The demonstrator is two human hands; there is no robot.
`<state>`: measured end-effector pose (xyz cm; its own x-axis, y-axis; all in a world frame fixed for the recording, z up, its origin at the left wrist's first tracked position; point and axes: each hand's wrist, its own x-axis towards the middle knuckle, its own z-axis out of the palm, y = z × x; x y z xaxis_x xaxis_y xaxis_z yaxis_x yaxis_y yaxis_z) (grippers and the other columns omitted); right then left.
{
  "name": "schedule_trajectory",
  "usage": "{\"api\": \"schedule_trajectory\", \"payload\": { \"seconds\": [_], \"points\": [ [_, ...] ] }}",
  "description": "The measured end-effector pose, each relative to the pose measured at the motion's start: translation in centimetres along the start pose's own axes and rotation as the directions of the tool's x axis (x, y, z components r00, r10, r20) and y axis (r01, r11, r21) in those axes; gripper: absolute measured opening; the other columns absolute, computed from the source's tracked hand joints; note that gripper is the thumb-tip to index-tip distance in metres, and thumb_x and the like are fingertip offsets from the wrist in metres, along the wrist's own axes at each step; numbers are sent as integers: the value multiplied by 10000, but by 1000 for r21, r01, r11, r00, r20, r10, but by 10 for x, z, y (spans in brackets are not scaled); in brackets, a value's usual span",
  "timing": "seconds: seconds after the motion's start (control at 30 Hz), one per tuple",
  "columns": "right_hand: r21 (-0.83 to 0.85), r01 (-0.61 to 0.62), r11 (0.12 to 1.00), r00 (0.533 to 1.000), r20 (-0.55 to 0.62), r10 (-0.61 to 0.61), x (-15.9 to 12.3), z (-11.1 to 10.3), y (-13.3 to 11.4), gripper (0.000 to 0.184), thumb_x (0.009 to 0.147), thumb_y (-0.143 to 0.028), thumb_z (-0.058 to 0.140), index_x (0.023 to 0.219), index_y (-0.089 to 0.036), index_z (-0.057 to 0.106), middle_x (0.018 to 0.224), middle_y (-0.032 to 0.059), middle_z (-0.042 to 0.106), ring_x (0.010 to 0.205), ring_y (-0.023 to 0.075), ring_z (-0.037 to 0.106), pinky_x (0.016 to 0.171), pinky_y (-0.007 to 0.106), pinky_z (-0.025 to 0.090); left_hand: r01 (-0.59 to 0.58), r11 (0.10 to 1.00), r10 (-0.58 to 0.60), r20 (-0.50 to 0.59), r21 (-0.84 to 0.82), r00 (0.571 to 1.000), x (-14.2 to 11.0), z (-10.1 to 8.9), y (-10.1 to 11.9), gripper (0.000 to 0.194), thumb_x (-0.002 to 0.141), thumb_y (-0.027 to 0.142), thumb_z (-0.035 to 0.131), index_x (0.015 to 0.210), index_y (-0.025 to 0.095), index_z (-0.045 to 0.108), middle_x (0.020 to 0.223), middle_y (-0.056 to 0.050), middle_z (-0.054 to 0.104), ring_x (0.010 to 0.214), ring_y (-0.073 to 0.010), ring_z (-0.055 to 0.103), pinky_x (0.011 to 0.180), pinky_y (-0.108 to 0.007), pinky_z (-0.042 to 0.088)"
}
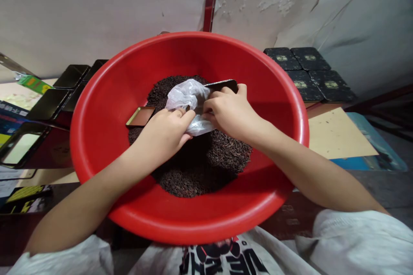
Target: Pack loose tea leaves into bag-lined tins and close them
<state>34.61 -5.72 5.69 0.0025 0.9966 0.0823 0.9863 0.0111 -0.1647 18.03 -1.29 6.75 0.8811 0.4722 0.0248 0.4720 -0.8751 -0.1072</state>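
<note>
A large red plastic basin (106, 81) holds a heap of dark, loose tea leaves (193, 180). Over the heap, my left hand (169, 131) pinches the near side of a crumpled clear plastic bag (187, 94). My right hand (230, 109) is closed on the bag's right side, its fingers curled by the rim of a dark tin (224, 83). Most of that tin is hidden behind the bag and my hands. A small rectangular tin lid (141, 117), inside face up, lies on the leaves to the left.
Several open dark tins (48, 104) stand left of the basin, beside a green box (34, 82). Several closed black tins (310, 58) are grouped at the right, behind a cardboard sheet (342, 135). A wall with peeling paint (129, 4) rises behind.
</note>
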Motion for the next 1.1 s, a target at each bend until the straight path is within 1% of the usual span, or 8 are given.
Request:
{"api": "schedule_trajectory", "payload": {
  "seconds": [0.37, 0.47, 0.53, 0.67, 0.8, 0.9, 1.0, 1.1],
  "points": [
    [618, -31, 785, 883, -352, 311, 15, -6, 42, 282, 966, -262, 284, 884, -188, 543, 824, 27, 569, 770, 142, 555, 710, 306, 444, 206, 968, -227, -154, -142, 962, 7, 6, -27, 501, 916, 546, 371, 681, 194, 639, 528, -40, 603, 547, -214, 595, 556, -291, 357],
    [577, -128, 806, 898, -278, 341, 9, -18, 47, 134, 862, -115, 419, 783, -172, 512, 759, 31, 562, 717, 142, 542, 717, 314, 444, 251, 962, -269, -196, -111, 943, 8, 11, -23, 571, 945, 507, 275, 672, 182, 657, 533, -61, 609, 540, -222, 587, 564, -309, 353],
    [496, -104, 862, 870, -375, 321, 1, -28, 41, 117, 804, -77, 472, 875, -152, 528, 880, 75, 589, 799, 163, 555, 768, 323, 447, 282, 955, -296, -191, -96, 936, 9, 12, -20, 584, 955, 475, 242, 713, 171, 677, 556, -70, 624, 539, -220, 584, 558, -310, 338],
    [239, 45, 970, 895, -442, 67, -5, -39, 17, 334, 786, -301, 630, 1070, -154, 533, 1126, 138, 562, 1045, 265, 529, 909, 409, 418, 307, 941, -326, -142, -141, 934, 10, 11, -16, 560, 948, 487, 257, 801, 160, 687, 591, -79, 641, 558, -230, 587, 579, -319, 337],
    [72, -25, 997, 967, -252, 43, 9, -35, 5, 90, 794, -234, 591, 864, -178, 594, 930, 107, 642, 943, 286, 578, 894, 464, 387, 255, 952, -278, -131, -171, 952, 9, 8, -19, 539, 870, 642, 376, 794, 188, 656, 568, -59, 626, 603, -242, 600, 642, -333, 371],
    [181, -25, 983, 923, -374, 92, 23, -36, 12, 78, 784, -160, 501, 761, -200, 563, 798, 77, 655, 765, 219, 592, 783, 394, 441, 223, 971, -230, -81, -88, 970, 9, 8, -22, 589, 773, 751, 451, 775, 189, 628, 601, -70, 642, 626, -259, 615, 678, -353, 386],
    [531, 55, 846, 863, -451, 227, 34, -44, 23, 83, 748, -250, 569, 705, -234, 499, 795, 73, 646, 682, 199, 583, 660, 359, 486, 193, 981, -195, -53, -31, 979, 10, 8, -22, 592, 723, 747, 534, 856, 177, 615, 715, -91, 681, 688, -275, 643, 707, -360, 396],
    [855, 64, 514, 939, -225, 259, 34, -48, 33, 288, 676, -426, 698, 785, -235, 512, 841, 66, 632, 737, 220, 613, 678, 377, 527, 202, 979, -200, -47, 20, 979, 10, 8, -21, 492, 774, 617, 577, 951, 159, 606, 806, -104, 701, 760, -280, 658, 731, -358, 402]
  ]
}}
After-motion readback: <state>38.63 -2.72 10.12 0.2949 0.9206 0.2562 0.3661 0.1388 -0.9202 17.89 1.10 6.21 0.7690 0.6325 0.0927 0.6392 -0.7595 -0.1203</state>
